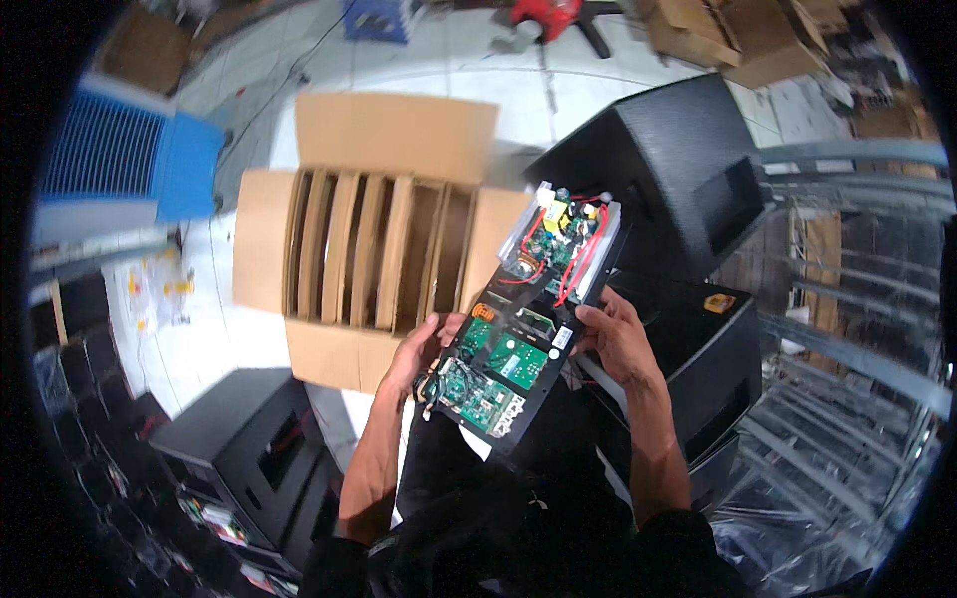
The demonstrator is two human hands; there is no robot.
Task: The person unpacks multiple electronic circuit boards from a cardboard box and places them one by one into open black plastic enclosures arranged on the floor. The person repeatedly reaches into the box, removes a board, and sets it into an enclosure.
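Between my two hands I hold an amplifier panel (558, 337), a long black plate with green circuit boards, red wires and a pale metal heat sink at its far end. It is tilted, the far end pointing to the upper right. My left hand (424, 349) grips its left edge near the lower boards, fingers partly hidden beneath. My right hand (616, 334) is closed on the right edge, thumb on top. Just beyond my left hand stands an open cardboard box (399, 135) with upright cardboard dividers (384, 249).
Large black speaker cabinets (688, 130) stand at the right, with a small yellow object (720, 302) on one. Another black cabinet (224, 429) is at the lower left. Metal racking (847, 349) lines the right side. A blue crate (189, 164) lies far left.
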